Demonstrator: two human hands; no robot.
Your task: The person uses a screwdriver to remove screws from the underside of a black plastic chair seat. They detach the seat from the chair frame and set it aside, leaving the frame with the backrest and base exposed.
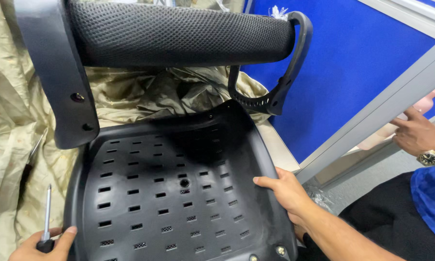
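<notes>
A black plastic chair shell (145,193) with rows of small slots lies in front of me on a beige cloth. Above it arches a black mesh-covered pad (179,34), with a dark plastic arm (58,82) on its left and a curved black bracket (285,87) on its right. My left hand (46,244) at the bottom left holds a screwdriver (47,212) with a black handle, its metal shaft pointing up beside the shell's left rim. My right hand (285,193) grips the shell's right rim, thumb on the inner side.
Crumpled beige cloth (10,121) covers the surface under the chair parts. A blue partition (352,63) with a grey metal frame bar (381,106) stands at the right. Another person's hand (415,135) with a gold wristwatch holds a pink object at the far right.
</notes>
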